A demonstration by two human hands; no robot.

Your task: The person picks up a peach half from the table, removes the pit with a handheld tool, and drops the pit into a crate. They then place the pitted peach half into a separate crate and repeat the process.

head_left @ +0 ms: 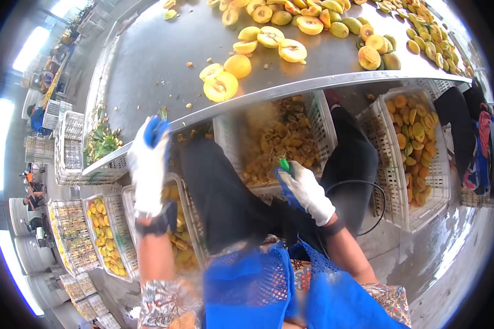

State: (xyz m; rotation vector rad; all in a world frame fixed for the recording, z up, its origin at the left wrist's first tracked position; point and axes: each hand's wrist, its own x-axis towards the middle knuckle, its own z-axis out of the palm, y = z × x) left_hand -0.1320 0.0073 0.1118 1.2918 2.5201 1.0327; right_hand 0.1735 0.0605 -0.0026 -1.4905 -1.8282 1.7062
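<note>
My left hand [149,164], in a white glove with blue fingertips, is over the near left edge of the metal table [148,71]. Motion blurs its fingers, and I cannot make out anything in them. Lower and to the right, my right hand [307,192], gloved the same way, is closed around a small green object [284,164], whose full shape is hidden. Beneath it, between the knees, a white crate [326,123] holds brownish fruit scraps. Cut yellow fruit halves [220,86] lie on the table, cut faces up, with more fruit behind them.
Crates of yellow fruit stand at the right [414,142] and lower left [107,236]. Green leaves [101,140] lie at the table's left corner. A black cable loop [384,203] hangs by the right knee. Other people are at the far left and the right edge.
</note>
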